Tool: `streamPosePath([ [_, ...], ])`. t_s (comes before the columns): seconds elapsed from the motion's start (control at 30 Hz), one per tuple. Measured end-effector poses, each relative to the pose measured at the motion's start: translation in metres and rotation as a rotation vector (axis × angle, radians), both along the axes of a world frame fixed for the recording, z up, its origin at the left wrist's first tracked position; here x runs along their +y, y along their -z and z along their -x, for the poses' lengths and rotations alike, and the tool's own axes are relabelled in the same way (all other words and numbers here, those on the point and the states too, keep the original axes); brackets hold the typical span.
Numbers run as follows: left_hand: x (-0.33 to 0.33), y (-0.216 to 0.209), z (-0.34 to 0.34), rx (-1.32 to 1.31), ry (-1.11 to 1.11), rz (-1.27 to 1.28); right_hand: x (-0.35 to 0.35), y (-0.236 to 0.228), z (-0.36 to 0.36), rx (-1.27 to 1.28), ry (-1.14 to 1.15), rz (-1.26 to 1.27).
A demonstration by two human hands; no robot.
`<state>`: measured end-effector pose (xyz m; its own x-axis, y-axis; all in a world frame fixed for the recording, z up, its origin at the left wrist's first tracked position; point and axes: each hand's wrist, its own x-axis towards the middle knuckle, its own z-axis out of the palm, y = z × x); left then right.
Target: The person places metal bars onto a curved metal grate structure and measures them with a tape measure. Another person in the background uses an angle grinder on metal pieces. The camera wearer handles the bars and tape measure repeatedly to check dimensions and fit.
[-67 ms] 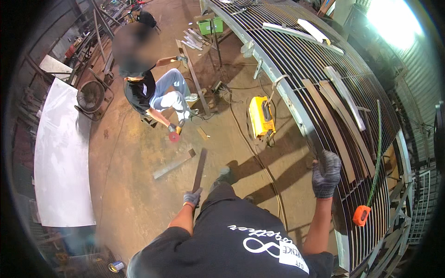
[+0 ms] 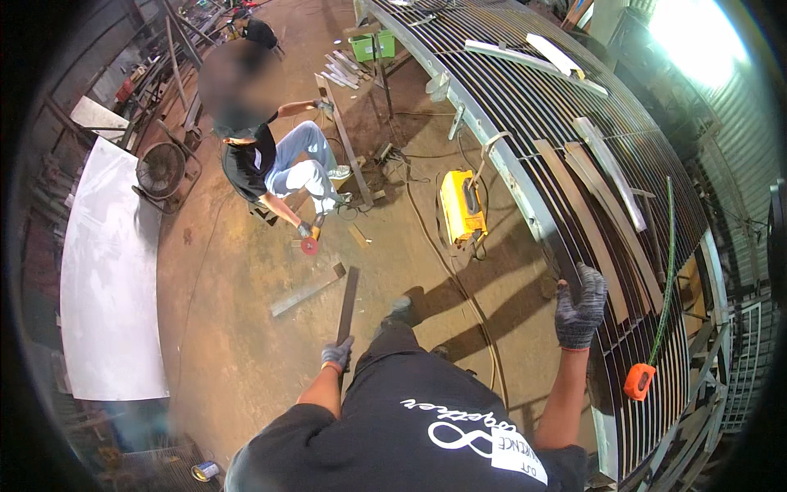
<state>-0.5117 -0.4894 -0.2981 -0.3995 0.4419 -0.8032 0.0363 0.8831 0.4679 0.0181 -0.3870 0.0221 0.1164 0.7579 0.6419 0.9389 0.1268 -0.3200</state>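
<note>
L hand [image 2: 337,355] fist round flat bar [image 2: 348,305], R hand [image 2: 580,307] fingers curled on grille edge [image 2: 525,201]; no shift vs prev.

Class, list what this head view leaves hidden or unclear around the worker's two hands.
- Left hand: lower end of the flat bar is hidden by the glove.
- Right hand: palm on the grille frame is hidden by the glove's back.
- Orange tape measure: too small for details.

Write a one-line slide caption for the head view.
Gloved left hand grips a flat steel bar; right hand rests on a barred metal frame.
</note>
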Motion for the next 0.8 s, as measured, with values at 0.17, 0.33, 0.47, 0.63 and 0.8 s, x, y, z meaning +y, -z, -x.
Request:
streamPosePath([
  [0.17, -0.059, -0.011, 0.019, -0.019, -0.192, 0.086, 0.018, 0.029, -0.019, -0.043, 0.208, 0.129],
  [0.33, -0.067, -0.007, 0.036, 0.051, -0.120, 0.128, 0.037, 0.026, -0.022, 0.059, 0.298, 0.166],
  [0.47, -0.039, 0.009, 0.039, 0.004, -0.057, 0.112, 0.052, 0.028, -0.034, 0.203, 0.408, 0.220],
  [0.63, 0.022, 0.023, 0.044, 0.007, 0.128, -0.027, 0.061, 0.022, -0.019, 0.302, 0.575, 0.249],
  [0.8, 0.102, 0.017, 0.056, 0.090, 0.296, -0.029, 0.066, 0.032, -0.025, 0.236, 0.660, 0.212],
])
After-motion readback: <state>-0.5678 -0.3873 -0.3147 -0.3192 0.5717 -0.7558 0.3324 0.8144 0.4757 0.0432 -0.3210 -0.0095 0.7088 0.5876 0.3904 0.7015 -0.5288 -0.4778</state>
